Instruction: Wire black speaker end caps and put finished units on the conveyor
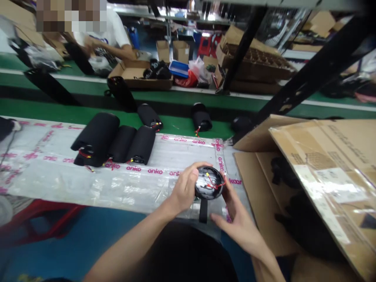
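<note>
Far left, a clear plastic sheet [58, 184] printed with pink "anko" lettering lies over the worktop. On it, three padded black cylinders [122, 143] lie side by side, a fourth tucked behind the leftmost, with red and yellow wires at their near ends. Beyond, on a green belt [88, 113], more black cylinders lie apart. A co-worker in a white T-shirt [102, 39] bends over at the far upper left, beside a cardboard tray [138, 74] holding black items.

Centre: both forearms reach up from the bottom of the view and converge above the sheet's near edge. Left hand [183, 190] curls around the left rim of a round black disc [208, 183], its fingers [199, 166] closed over the top edge. The disc's glossy face is tilted up, with red and yellow wires across it. Right hand [235, 223] cups the disc's lower right, fingers [226, 194] gripping the rim. A black strip [203, 211] shows below.

Far right, an open cardboard carton [264, 196] holds dark items.
</note>
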Demonstrator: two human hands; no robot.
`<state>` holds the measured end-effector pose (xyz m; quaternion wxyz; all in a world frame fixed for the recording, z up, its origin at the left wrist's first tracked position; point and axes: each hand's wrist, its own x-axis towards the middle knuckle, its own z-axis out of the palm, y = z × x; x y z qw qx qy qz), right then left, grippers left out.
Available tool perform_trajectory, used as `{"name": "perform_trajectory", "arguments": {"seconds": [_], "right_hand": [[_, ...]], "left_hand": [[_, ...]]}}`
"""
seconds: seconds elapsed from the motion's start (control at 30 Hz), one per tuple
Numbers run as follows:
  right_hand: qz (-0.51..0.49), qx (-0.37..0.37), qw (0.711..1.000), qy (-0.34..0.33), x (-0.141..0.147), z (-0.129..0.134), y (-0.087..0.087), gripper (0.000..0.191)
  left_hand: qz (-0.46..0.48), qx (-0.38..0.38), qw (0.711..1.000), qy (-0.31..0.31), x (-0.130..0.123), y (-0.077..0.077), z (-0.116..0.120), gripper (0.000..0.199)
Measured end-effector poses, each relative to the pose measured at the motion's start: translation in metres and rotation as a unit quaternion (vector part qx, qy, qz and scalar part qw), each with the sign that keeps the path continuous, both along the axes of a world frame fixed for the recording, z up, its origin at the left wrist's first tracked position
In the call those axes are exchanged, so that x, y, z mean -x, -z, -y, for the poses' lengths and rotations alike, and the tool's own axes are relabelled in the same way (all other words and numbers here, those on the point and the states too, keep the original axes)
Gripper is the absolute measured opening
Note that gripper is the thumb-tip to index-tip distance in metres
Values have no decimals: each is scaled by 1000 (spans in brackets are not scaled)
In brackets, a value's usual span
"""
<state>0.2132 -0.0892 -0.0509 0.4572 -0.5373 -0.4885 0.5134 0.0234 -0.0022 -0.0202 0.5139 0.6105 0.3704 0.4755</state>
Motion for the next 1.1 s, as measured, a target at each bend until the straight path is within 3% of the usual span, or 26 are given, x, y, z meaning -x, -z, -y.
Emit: {"name": "perform_trajectory", "arguments": {"seconds": [0.13,0.2,0.27,0.33,0.4,0.47,0.53,0.67,0.77,0.9,1.0,1.1], "right_hand": [[53,-29,998,33,18,-22,39,101],[51,-55,995,62,31,-40,44,94],[58,-79,993,71,41,-65,37,87],[46,-108,992,50,54,-102,22,83],[20,-138,990,20,71,-153,5,85],[49,-145,988,27,94,-215,-11,90],[81,-146,985,42,117,-279,-22,90],[162,-124,977,63,150,-374,-30,83],[217,-107,969,42,158,-403,-24,52],[272,-96,957,-1,151,-406,-18,41],[301,-101,948,-29,131,-398,-24,40],[327,-110,939,-4,101,-385,-32,36]], "left_hand": [[-100,-58,990,78,27,-22,-22,45],[-189,-118,969,103,53,-44,-58,42],[-280,-182,940,64,84,-68,-113,43],[-422,-238,875,6,117,-90,-177,50],[-624,-228,747,24,144,-101,-236,66],[-679,-195,705,54,164,-98,-278,73],[-708,-175,680,67,176,-84,-299,84],[-733,-166,654,88,185,-54,-309,89],[-734,-164,653,87,196,-55,-311,77],[-724,-165,670,19,220,-85,-306,83],[-698,-192,689,-38,237,-117,-284,94],[-627,-298,720,14,247,-144,-243,85]]}}
